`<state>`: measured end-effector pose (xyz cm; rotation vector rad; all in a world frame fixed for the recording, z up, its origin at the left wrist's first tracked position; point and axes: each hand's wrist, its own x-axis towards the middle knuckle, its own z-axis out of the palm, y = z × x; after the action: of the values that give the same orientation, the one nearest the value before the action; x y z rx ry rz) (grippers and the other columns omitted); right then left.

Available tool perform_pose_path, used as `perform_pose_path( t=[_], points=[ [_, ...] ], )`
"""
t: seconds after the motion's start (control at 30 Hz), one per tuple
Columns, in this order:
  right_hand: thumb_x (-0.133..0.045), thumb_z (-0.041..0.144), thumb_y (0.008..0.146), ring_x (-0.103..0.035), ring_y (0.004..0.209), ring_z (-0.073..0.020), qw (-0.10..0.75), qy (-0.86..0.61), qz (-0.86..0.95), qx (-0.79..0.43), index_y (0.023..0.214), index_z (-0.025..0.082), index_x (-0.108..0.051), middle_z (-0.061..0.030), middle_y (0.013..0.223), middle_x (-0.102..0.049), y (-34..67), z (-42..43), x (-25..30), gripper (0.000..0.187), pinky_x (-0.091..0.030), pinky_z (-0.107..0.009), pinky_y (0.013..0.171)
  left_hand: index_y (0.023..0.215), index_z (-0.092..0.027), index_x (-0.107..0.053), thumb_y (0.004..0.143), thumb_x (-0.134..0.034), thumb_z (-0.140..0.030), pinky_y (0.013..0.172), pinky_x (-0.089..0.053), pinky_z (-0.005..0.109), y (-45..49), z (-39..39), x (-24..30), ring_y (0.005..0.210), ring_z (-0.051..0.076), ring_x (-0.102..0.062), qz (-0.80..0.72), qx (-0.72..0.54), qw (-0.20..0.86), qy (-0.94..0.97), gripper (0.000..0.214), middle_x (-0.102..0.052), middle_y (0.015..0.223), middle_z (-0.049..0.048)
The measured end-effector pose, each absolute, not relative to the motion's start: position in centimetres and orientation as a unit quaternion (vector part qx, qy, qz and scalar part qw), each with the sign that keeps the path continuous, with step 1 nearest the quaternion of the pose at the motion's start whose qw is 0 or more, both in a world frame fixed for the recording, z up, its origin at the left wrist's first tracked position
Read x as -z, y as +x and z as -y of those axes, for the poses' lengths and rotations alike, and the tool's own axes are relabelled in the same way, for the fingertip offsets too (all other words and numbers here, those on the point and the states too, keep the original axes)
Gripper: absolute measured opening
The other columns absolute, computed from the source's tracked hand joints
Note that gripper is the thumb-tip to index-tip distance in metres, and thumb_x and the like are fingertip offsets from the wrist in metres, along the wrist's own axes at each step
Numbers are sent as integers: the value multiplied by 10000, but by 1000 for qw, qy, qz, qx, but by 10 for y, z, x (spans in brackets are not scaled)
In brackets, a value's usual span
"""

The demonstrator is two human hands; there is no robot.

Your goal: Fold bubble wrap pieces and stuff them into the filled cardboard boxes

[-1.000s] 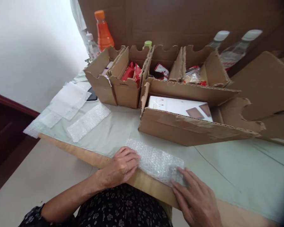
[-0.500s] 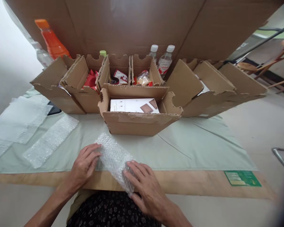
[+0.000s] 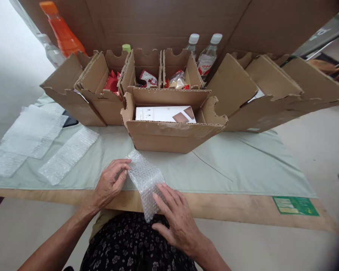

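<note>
Bubble-wrap strip (image 3: 144, 173), one – on the green cloth (image 3: 211, 165), near centre, its near end at the table edge (image 3: 228, 207). Left hand (image 3: 110, 181): fingertips at the strip's left edge; cannot tell whether they pinch it. Right hand (image 3: 176, 218): thumb and fingers spread apart, fingers at its right edge. Cardboard bin (image 3: 175, 140), just beyond – contains white box (image 3: 156, 114).

two hands (image 3: 110, 183); one orange bottle (image 3: 62, 31)
</note>
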<state>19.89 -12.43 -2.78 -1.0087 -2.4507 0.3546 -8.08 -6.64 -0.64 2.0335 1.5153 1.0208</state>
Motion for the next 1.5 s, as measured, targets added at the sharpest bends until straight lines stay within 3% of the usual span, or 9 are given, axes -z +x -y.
perform_pose_path(
  t=[0.13, 0.3, 0.5, 0.6, 0.73, 0.93, 1.17, 1.37, 1.5],
  points=[
    [-605, 136, 815, -449, 1480, -358, 278, -405, 865, -100, 1558, 137, -406, -230, 1585, -496, 184, 124, 35, 769, -476, -560, 1082, 951, -214, -683, 1009, -512, -221, 941, -605, 377, -83, 73, 6, 1076, 222, -748, -568, -364, 224, 703, 181, -786, 1138, 94],
    [-491, 46, 800, -670, 1217, -254, 397, -391, 824, -101, 1274, 222, -624, -107, 1274, -740, 174, 120, 39, 523, -527, -452, 978, 941, -223, -692, 1013, -520, -273, 881, -621, 355, -88, 83, 12, 1043, 226, -765, -571, -369, 218, 700, 193, -797, 1123, 88],
    [-518, 14, 828, -710, 1148, -258, 485, -438, 753, -74, 1194, 254, -627, -113, 1249, -740, 213, 137, -16, 451, -568, -461, 934, 996, -230, -676, 1008, -520, -135, 978, -600, 380, -46, 71, -6, 1127, 204, -734, -476, -427, 191, 744, 184, -783, 1171, 84],
    [-541, 23, 835, -720, 1142, -267, 452, -408, 788, -87, 1215, 292, -638, -79, 1217, -765, 228, 147, -52, 475, -566, -476, 942, 1016, -236, -671, 984, -524, -70, 1159, -484, 519, -25, 56, -9, 1321, 239, -635, -415, -448, 153, 777, 224, -761, 1245, 81],
    [-533, 37, 908, -739, 935, -187, 320, -361, 856, -187, 1095, 234, -685, -35, 1015, -799, 218, 139, -45, 311, -568, -356, 834, 1021, -219, -690, 893, -515, -35, 1142, -472, 602, -34, 61, 6, 1349, 299, -593, -444, -372, 133, 804, 285, -735, 1288, 101],
    [-555, 119, 979, -761, 901, -186, 277, -428, 812, -282, 1094, 217, -741, -31, 1001, -817, 191, 119, 14, 239, -598, -346, 859, 1366, -228, -557, 839, -573, -118, 1084, -534, 490, -47, 130, -4, 1271, 280, -605, -474, -311, 299, 768, 539, -687, 1304, 107],
    [-592, 197, 1001, -739, 1049, -228, 347, -499, 776, -167, 1285, 200, -660, -101, 1161, -768, 196, 118, 7, 293, -614, -384, 892, 1346, -178, -582, 976, -554, -152, 759, -535, 377, -13, 122, 18, 796, 219, -633, -554, -273, 184, 765, 373, -693, 870, 44],
    [-646, 149, 965, -645, 1253, -293, 289, -435, 850, -77, 1224, 199, -677, -108, 1263, -746, 209, 128, 9, 266, -527, -475, 997, 1380, -200, -553, 972, -589, -166, 753, -508, 368, -10, 113, 22, 772, 217, -631, -558, -243, 118, 785, 411, -662, 806, 14],
    [-547, 48, 977, -690, 1173, -239, 279, -403, 863, -123, 1157, 210, -710, -67, 1194, -785, 210, 116, 17, 293, -514, -452, 982, 1347, -190, -572, 972, -588, -186, 887, -534, 418, -14, 126, 6, 1021, 261, -661, -540, -294, 107, 781, 375, -690, 1117, 115]
  ],
)
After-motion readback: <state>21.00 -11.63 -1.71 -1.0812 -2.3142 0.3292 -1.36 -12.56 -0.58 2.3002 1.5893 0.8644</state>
